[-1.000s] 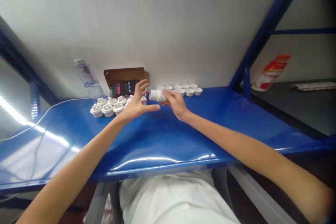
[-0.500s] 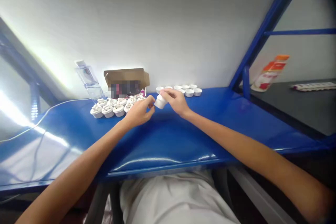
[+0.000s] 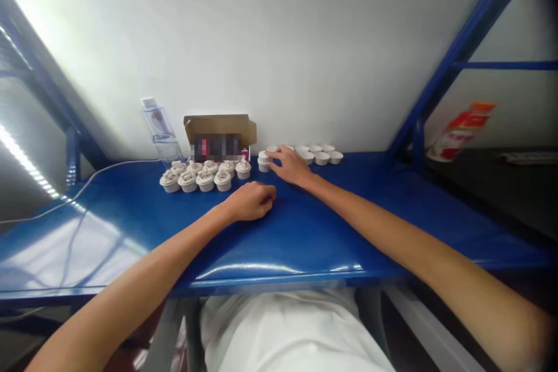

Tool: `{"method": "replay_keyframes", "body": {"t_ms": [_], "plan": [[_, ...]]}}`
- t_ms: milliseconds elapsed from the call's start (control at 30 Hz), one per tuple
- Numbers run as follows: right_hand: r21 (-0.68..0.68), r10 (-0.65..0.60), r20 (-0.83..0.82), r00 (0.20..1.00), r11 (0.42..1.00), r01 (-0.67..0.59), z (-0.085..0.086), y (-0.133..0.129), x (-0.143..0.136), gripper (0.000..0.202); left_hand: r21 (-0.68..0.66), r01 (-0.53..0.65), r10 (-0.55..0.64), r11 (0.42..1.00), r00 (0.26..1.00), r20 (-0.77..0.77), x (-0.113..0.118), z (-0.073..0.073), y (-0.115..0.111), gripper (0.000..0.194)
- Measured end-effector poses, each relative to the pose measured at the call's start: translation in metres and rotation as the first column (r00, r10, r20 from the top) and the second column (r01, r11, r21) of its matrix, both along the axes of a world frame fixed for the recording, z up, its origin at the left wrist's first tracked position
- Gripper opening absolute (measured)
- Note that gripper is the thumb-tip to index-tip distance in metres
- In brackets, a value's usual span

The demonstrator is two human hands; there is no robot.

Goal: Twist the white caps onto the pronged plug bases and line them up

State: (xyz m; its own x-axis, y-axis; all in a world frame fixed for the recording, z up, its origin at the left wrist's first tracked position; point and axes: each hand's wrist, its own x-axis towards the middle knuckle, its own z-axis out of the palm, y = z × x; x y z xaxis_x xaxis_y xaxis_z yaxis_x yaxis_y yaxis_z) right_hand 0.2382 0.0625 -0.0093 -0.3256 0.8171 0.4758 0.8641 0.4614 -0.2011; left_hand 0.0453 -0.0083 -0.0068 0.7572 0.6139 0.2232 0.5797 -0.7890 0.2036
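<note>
My right hand [image 3: 291, 167] reaches to the back of the blue table, its fingertips on a small white round cup [image 3: 264, 163] that stands upright there. Nearer to me, my left hand [image 3: 251, 200] rests on the tabletop with its fingers curled in; whatever may be inside them is hidden. To the left stand several white round sockets [image 3: 204, 181] with prong-like parts on top, set in rows. Behind and right of my right hand are several open white cups [image 3: 321, 157], some partly covered by the hand.
An open cardboard box [image 3: 218, 124] stands against the wall behind the sockets. Left of it is a clear bottle [image 3: 161, 131], with a white cable [image 3: 104, 170] running past. A blue metal frame [image 3: 436, 87] rises at the right, and an orange-capped bottle [image 3: 462, 132] stands beyond it.
My right hand has carried the white cup from between both hands back to the tabletop. My left hand has drawn away from it, down towards me, and its fingers have curled in.
</note>
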Motion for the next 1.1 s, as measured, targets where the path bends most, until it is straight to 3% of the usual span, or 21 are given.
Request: {"method": "replay_keyframes", "body": {"t_ms": [133,400,500,600,800,867,933,1000,1067,1100], "plan": [[-0.138,-0.095,0.249,0.964,0.982,0.132,0.023,0.031,-0.021,0.051,-0.012,-0.005,0.005,1.000,1.000,-0.017,0.001,-0.001,0.000,0.017],[-0.233,-0.063,0.298,0.953,0.963,0.137,0.042,0.067,-0.040,0.059,0.004,0.005,-0.005,1.000,0.999,-0.041,-0.001,-0.003,0.001,0.020],[-0.208,-0.064,0.290,0.955,0.970,0.128,0.041,0.067,-0.033,0.060,0.061,-0.006,0.009,0.998,0.999,-0.052,-0.004,-0.001,0.004,0.029],[-0.137,-0.122,0.266,0.956,0.977,0.162,0.032,0.061,-0.026,0.050,0.193,-0.108,0.115,0.975,0.993,-0.024,-0.007,0.003,0.009,0.036],[-0.171,-0.098,0.266,0.959,0.974,0.147,0.015,0.044,-0.024,0.032,0.366,-0.375,0.322,0.852,0.926,0.199,-0.017,0.004,0.019,0.038],[-0.202,-0.026,0.230,0.973,0.977,0.074,0.014,0.029,-0.023,0.035,0.387,-0.412,0.368,0.825,0.911,0.185,-0.020,0.001,0.021,0.042],[-0.270,0.116,0.095,0.989,0.959,-0.087,0.013,0.008,-0.018,0.035,0.402,-0.416,0.389,0.816,0.909,0.152,-0.022,-0.002,0.023,0.043],[-0.336,0.269,-0.156,0.950,0.890,-0.307,0.010,-0.017,-0.010,0.029,0.399,-0.419,0.394,0.816,0.907,0.148,-0.024,-0.003,0.026,0.039],[-0.412,0.275,-0.411,0.869,0.794,-0.446,0.006,-0.039,0.000,0.030,0.361,-0.421,0.386,0.832,0.907,0.167,-0.025,-0.003,0.028,0.033],[-0.424,0.239,-0.492,0.837,0.774,-0.470,0.004,-0.047,0.005,0.031,0.329,-0.417,0.375,0.847,0.908,0.186,-0.025,-0.003,0.028,0.031]]}}
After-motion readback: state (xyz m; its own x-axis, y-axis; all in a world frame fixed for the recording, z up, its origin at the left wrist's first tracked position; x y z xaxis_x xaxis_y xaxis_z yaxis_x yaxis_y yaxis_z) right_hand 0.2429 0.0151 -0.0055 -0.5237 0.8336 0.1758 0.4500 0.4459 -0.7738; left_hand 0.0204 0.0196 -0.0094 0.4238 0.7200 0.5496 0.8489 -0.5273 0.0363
